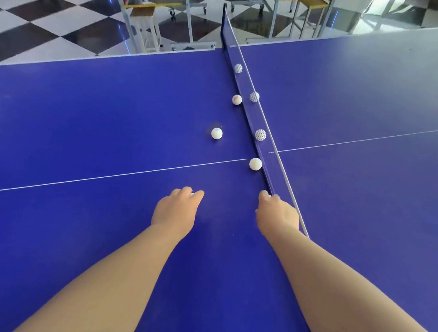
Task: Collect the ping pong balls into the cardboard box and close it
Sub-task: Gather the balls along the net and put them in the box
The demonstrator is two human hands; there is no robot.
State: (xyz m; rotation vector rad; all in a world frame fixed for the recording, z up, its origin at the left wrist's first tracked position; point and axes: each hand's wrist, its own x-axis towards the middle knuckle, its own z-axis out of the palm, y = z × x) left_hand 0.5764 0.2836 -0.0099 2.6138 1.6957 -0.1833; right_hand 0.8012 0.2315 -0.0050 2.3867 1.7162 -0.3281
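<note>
Two curled hands: left hand (pixel 176 208) grips a ball (pixel 191 195).

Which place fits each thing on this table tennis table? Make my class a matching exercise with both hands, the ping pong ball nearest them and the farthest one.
Things
1. left hand
2. right hand
3. nearest ball
4. farthest ball

Places
A. behind the net, seen through its mesh
B. against the net's near stretch
C. over bare table, clear of the net
D. by the end of the white line, left of the net

Pairs: 1-C, 2-B, 3-D, 4-A
</note>
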